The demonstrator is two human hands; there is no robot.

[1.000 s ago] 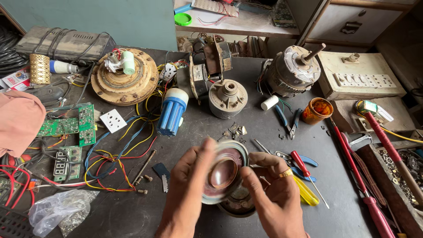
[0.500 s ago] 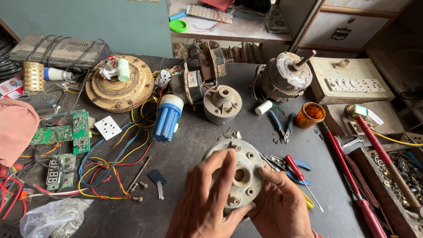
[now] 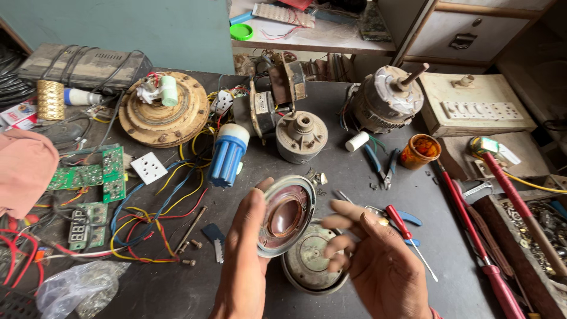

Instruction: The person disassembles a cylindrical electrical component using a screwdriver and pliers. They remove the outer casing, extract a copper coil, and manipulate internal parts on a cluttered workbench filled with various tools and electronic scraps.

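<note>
- Holding a round grey metal end cap with a reddish-brown hollow inside [image 3: 286, 215], left hand [image 3: 247, 260] pinches its lower-left rim, thumb up along the edge; cap raised off the table, tilted on edge, hollow face turned toward the camera and a bit right.
- Right hand [image 3: 378, 266] open, fingers spread and curled loosely, gripping nothing; sits just right of the cap, fingertips near its right rim but apart from it as far as I can tell.
- Key relation: cap lies to the left of the right hand and up from the left palm; its flat face stands near upright, axis through the centre points roughly toward the right hand. Left hand is the one in contact, right only near.
- Second round grey metal motor cover [image 3: 313, 263] lies flat on the dark worktable [image 3: 354, 177], directly below the held cap, between both hands, partly hidden by the right fingers.
- Red-handled screwdriver [image 3: 407, 233] and blue-handled pliers [image 3: 407, 220] just right of the right hand, on the table.
- Blue ribbed plastic cylinder with white top [image 3: 229, 155] up-left of the cap, well apart.
- Beige round motor housing [image 3: 301, 136] straight behind the cap, near.
- Tangle of yellow, blue and red wires [image 3: 147, 218] to the left, with green circuit boards [image 3: 94, 177] beside it.
- Small orange open pot [image 3: 420, 150] far right-back.
</note>
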